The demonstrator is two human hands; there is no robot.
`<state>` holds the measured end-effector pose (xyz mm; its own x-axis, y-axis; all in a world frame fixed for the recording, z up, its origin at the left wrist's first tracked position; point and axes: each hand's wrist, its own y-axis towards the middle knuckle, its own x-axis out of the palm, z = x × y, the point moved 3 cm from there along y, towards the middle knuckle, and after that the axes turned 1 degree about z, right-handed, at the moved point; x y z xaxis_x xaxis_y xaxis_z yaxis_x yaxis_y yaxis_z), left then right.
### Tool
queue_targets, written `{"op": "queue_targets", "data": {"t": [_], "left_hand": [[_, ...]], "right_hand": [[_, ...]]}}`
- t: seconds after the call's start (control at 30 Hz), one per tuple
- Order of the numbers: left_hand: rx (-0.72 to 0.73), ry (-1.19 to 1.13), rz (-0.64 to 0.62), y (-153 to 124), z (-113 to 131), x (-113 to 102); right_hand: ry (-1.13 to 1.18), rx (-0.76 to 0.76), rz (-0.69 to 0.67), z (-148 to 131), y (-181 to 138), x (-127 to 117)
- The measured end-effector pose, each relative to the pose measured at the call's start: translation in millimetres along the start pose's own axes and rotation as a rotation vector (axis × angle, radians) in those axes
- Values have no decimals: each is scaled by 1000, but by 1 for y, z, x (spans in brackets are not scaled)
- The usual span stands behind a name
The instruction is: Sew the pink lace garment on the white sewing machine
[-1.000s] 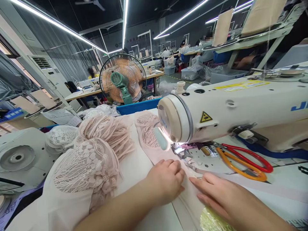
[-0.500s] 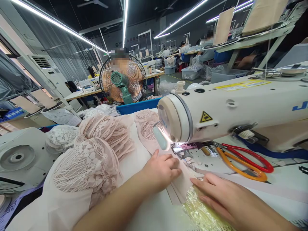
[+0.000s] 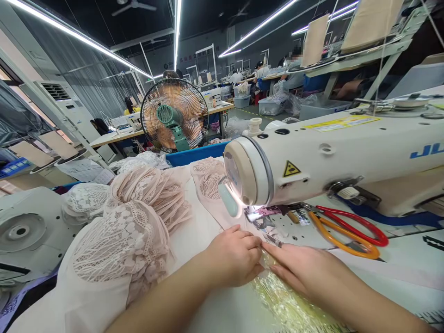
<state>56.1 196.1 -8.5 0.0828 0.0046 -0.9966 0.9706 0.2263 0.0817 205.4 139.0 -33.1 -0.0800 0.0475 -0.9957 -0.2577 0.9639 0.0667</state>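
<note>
Pale pink fabric with a lace cup [image 3: 210, 178] lies on the white bed of a sewing machine [image 3: 249, 171], running beneath its head and lit needle area. My left hand [image 3: 236, 254] is closed over the fabric's near end, in front of the needle, fingers curled and covering what they grip. Beside it, my right hand [image 3: 301, 266] has its fingers stretched out, their tips touching my left fingers at the fabric edge. Under the right hand lies shiny yellowish clear film [image 3: 280, 296]. A greenish oval guard [image 3: 228, 200] hangs in front of the needle, which I cannot make out.
Lacy pink pieces [image 3: 114, 245] are heaped on the left. Orange-and-red-handled scissors [image 3: 347, 236] lie right of the needle area. A second machine part [image 3: 24, 231] stands far left. Beyond a blue bin edge [image 3: 197, 152] is a large fan [image 3: 175, 115]; people sit at machines farther back.
My right hand has moved left and slightly up to meet my left hand. The left fingers have curled in over the fabric's near end, which is now mostly covered. The view has shifted slightly.
</note>
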Motion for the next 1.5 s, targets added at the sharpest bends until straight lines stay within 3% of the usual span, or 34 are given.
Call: {"op": "queue_targets", "data": {"t": [0.3, 0.43, 0.63, 0.83, 0.97, 1.2, 1.37, 1.5], "left_hand": [[-50, 65, 27, 1, -8, 2], [-90, 44, 17, 2, -12, 1], [-128, 35, -17, 1, -15, 3], [-141, 37, -10, 1, -18, 6], [-194, 24, -9, 1, -22, 6], [-417, 26, -2, -6, -34, -2], [-742, 48, 37, -11, -48, -9], [-952, -17, 77, -6, -71, -12]], "right_hand": [[-63, 107, -200, -11, 19, -15], [-91, 122, -207, -14, 22, -15], [-95, 106, -69, -12, 17, -5], [-59, -61, 356, -11, -4, 8], [-29, -49, 447, -12, -14, 11], [39, -2, 444, -12, -13, 14], [118, 7, 406, -9, -12, 16], [190, 44, 269, -8, -9, 15]]}}
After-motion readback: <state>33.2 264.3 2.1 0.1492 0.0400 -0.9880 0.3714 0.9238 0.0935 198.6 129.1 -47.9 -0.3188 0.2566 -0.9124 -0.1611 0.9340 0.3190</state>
